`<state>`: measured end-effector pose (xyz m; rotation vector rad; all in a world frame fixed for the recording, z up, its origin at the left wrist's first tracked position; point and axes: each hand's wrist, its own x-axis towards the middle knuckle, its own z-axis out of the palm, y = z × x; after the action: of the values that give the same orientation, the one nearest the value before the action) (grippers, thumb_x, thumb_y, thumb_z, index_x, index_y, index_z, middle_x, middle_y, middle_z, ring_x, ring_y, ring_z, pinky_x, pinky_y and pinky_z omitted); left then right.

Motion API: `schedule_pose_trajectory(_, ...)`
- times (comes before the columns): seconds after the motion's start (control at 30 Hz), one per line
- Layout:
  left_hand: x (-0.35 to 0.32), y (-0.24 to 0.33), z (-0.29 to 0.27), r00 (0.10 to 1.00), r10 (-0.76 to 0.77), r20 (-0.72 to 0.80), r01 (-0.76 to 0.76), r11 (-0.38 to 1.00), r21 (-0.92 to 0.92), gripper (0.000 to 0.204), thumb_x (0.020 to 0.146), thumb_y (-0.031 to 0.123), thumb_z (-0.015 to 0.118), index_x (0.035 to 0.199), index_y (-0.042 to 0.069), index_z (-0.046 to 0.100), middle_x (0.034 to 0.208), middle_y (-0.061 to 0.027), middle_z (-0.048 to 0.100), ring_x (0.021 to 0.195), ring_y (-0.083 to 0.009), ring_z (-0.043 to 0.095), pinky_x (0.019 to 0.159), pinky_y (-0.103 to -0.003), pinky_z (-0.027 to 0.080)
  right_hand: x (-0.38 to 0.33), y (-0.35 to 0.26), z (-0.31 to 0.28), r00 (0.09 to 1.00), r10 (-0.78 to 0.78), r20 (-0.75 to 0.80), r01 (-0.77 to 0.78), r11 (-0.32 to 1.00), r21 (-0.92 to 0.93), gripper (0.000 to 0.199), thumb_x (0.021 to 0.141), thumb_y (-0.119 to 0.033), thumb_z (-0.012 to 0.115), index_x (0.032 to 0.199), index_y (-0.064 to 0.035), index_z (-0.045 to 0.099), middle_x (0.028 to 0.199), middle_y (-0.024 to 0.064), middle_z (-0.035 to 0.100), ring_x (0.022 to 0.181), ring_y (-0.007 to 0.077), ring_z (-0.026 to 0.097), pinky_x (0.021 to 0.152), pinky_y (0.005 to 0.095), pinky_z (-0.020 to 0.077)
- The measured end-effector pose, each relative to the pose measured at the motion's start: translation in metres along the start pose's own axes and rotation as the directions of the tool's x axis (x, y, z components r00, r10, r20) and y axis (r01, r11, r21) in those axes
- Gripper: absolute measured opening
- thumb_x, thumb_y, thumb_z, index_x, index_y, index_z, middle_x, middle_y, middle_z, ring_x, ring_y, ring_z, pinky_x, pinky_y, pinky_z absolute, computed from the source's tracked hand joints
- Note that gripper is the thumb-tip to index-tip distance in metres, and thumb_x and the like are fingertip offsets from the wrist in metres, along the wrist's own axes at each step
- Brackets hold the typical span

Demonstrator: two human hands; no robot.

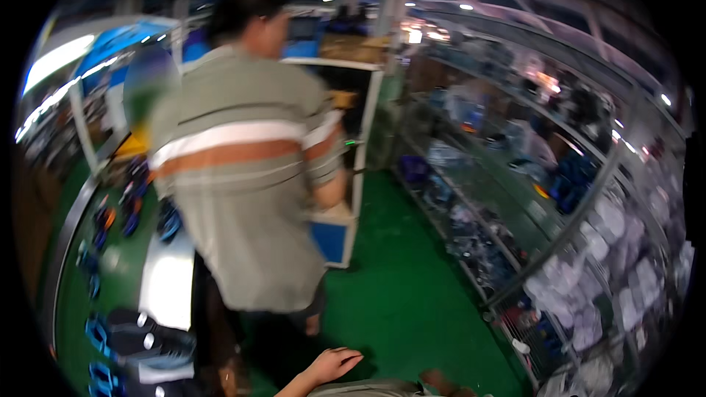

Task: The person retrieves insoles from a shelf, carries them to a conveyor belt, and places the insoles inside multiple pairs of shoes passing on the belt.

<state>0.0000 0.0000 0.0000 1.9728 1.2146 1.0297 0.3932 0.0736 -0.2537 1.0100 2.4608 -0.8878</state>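
My left hand point(335, 365) hangs low near the bottom edge, in front of my body. Its fingers are loosely stretched out and lie close together, with nothing visible in them. A blurred brownish shape point(443, 382) at the lower edge may be my right hand; its fingers cannot be made out. Just ahead, a person point(243, 147) in a grey-green striped shirt has their back to me. To the left, dark sports shoes point(151, 338) with blue parts sit along a line, nearest to my left hand but apart from it.
Metal shelving point(507, 250) runs along the right, loaded with bagged and loose items, with whitish pieces point(588, 279) at its near end. A white-framed stand point(360, 198) is beyond the person. Green floor point(412, 287) lies between. More shoes point(132, 198) stand at left.
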Motion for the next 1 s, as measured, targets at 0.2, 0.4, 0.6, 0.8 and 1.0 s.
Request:
schedule_pose_trajectory(0.2,0.128,-0.038,0.018,0.859,-0.456,0.233,0.506,0.823,-0.257,0.024,0.082,0.024,0.061,0.092,0.002,0.062,0.087,-0.008,0.064,0.081,-0.0161,0.06,0.073,-0.028,0.046,0.03,0.108,-0.125,0.825,0.534,-0.188,-0.49,0.84,0.234,0.036,0.081,-0.019,0.05,0.115,-0.008,0.055,0.118,0.0104,0.053,0.099,0.0232,0.055,0.083,0.0306,0.0437)
schedule_pose_trajectory(0.4,0.262,-0.12,0.021,0.698,-0.568,0.436,0.7,0.669,-0.249,0.038,0.081,0.019,0.058,0.115,0.005,0.051,0.114,-0.0163,0.05,0.104,-0.0297,0.047,0.089,-0.042,0.036,0.071,0.149,-0.206,0.702,0.681,-0.207,-0.28,0.532,0.799,0.043,0.084,-0.033,0.042,0.121,-0.0125,0.05,0.121,0.0117,0.052,0.106,0.0271,0.051,0.088,0.0318,0.0415)
schedule_pose_trajectory(0.6,0.514,-0.126,0.01,0.944,0.329,-0.035,-0.321,0.937,0.138,0.02,0.078,0.024,0.062,0.083,0.004,0.061,0.085,-0.011,0.061,0.082,-0.0262,0.056,0.075,-0.037,0.043,-0.028,0.171,-0.421,0.493,0.775,-0.395,-0.321,0.584,0.745,0.047,0.082,-0.037,0.055,0.116,-0.0046,0.053,0.115,0.0124,0.055,0.099,0.0235,0.054,0.085,0.0336,0.0434)
schedule_pose_trajectory(0.8,0.756,-0.045,-0.032,0.706,0.705,-0.07,-0.507,0.572,0.645,0.023,0.074,0.02,0.062,0.094,0.008,0.058,0.109,-0.0121,0.05,0.104,-0.0316,0.044,0.083,-0.042,0.036,-0.199,0.153,-0.618,-0.028,0.494,-0.869,-0.259,0.836,0.484,0.038,0.081,-0.02,0.06,0.113,-0.0004,0.052,0.1,0.0083,0.059,0.09,0.0133,0.056,0.079,0.0263,0.0459)
schedule_pose_trajectory(1.0,0.975,0.072,0.009,0.562,0.8,-0.211,-0.59,0.567,0.576,0.013,0.075,0.02,0.061,0.082,0.008,0.063,0.089,-0.0064,0.06,0.089,-0.027,0.052,0.079,-0.038,0.04,-0.287,0.207,-0.777,-0.166,0.423,-0.891,-0.027,0.901,0.433,0.033,0.084,-0.013,0.058,0.112,0.002,0.051,0.098,0.007,0.059,0.088,0.0116,0.055,0.078,0.0253,0.045)
